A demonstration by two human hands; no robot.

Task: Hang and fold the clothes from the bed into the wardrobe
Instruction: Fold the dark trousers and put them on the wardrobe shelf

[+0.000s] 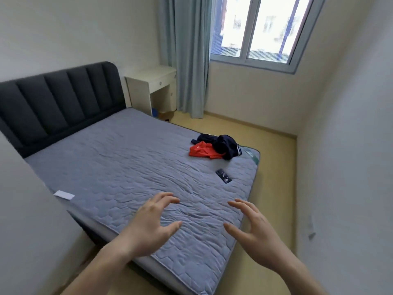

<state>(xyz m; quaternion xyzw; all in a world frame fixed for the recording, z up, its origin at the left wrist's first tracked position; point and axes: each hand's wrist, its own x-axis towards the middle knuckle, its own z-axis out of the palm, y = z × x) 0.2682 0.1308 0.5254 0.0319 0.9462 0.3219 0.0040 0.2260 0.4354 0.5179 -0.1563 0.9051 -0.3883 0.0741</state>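
left hand (148,228), right hand (253,233): lower centre, fingers spread, loosely bent, holding nothing | red garment (202,151) and navy garment (223,144): heaped centre-right on bed (119,158), well apart from fingertips | phone (223,176) between

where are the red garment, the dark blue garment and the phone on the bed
red garment (201,151): head view, middle of the crumpled red cloth.
dark blue garment (225,144): head view, on the bunched dark fabric right of the red one.
phone (223,176): head view, middle of its dark face.
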